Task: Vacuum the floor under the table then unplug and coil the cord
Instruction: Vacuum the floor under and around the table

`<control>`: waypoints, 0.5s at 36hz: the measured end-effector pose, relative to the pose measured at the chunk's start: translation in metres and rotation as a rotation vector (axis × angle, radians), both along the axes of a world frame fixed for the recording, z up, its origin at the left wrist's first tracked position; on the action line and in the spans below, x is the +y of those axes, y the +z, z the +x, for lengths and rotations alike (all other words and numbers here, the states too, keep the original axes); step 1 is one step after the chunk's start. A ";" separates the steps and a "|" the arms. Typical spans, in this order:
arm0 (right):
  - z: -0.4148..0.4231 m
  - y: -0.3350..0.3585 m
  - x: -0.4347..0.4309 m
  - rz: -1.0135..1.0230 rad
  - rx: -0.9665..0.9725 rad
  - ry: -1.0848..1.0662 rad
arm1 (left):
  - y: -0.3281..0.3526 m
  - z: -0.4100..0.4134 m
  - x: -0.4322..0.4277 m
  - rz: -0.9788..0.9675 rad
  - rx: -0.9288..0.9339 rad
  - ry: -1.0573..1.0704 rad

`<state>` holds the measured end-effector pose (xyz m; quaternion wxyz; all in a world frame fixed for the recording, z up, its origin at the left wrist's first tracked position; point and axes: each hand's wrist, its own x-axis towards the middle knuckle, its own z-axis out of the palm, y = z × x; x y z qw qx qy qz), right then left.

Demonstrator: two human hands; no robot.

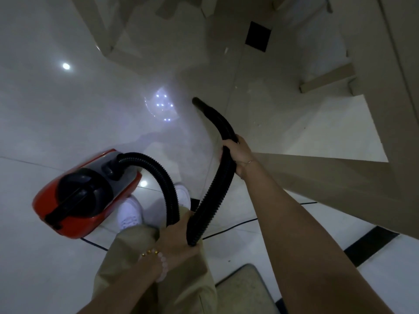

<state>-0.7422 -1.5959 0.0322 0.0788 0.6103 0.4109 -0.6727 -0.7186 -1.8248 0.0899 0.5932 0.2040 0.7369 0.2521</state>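
A red and black canister vacuum [84,196] rests on the glossy white floor at the lower left, beside my white shoes. Its ribbed black hose [167,182] arches from the body down to my left hand [176,241], which grips the low bend of the hose. From there the hose rises to my right hand [240,155], closed around the curved black nozzle tube [215,118]. The nozzle's open end hovers near the floor, pointing toward the table. A thin black power cord [229,228] trails across the tiles behind the hose.
A beige table [385,109] fills the right side, its leg and crossbar close to my right arm. More beige furniture legs [106,32] stand at the top left. A dark square [258,36] lies on the floor ahead. A grey mat [244,288] sits by my feet.
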 end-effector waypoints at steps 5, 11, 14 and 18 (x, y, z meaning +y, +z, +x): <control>0.002 -0.005 -0.004 0.083 -0.070 -0.080 | 0.000 -0.006 0.006 0.015 -0.068 -0.040; 0.024 -0.020 0.002 0.132 -0.162 -0.314 | -0.003 -0.019 0.009 -0.019 -0.111 -0.099; 0.039 -0.032 0.011 0.135 -0.248 -0.351 | -0.006 -0.021 0.012 -0.022 -0.043 -0.110; 0.037 -0.042 0.007 0.194 -0.278 -0.439 | -0.008 -0.020 0.012 -0.031 -0.023 -0.083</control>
